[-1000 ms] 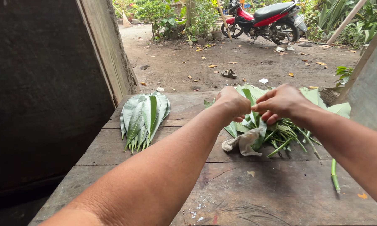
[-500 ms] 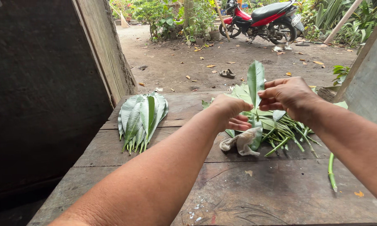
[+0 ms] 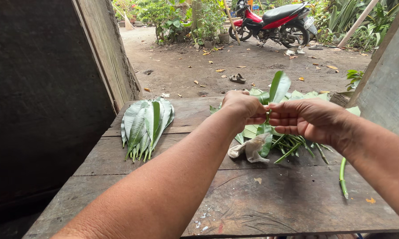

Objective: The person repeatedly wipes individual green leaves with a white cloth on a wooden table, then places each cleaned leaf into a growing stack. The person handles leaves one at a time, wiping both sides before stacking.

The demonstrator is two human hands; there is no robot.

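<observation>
Both hands meet over the far half of a weathered wooden table (image 3: 270,199), and between them stands a single long green leaf (image 3: 279,86). The left hand (image 3: 241,106) is closed in a loose fist around the lower part of the leaf, its knuckles turned up toward the camera. The right hand (image 3: 308,119) faces it from the other side, thumb and fingers pinched together on the same spot near the leaf's stem, so the two grips touch each other. The leaf blade rises above both hands, tilted slightly to the right, its pale midrib showing; the part below the hands is hidden behind the fingers.

Directly under the hands lies a loose heap of leaves (image 3: 288,139) with their stalks fanned toward the near edge. A crumpled whitish cloth (image 3: 252,148) rests against the near side of that heap. A single green stalk (image 3: 342,177) lies apart on the right of the table.

Well to the left, a neat stack of leaves (image 3: 146,126) lies flat, tips away, stems pointing toward the camera.

Beyond the table, a bare dirt yard holds a red motorbike (image 3: 275,20) and a sandal (image 3: 238,79).
</observation>
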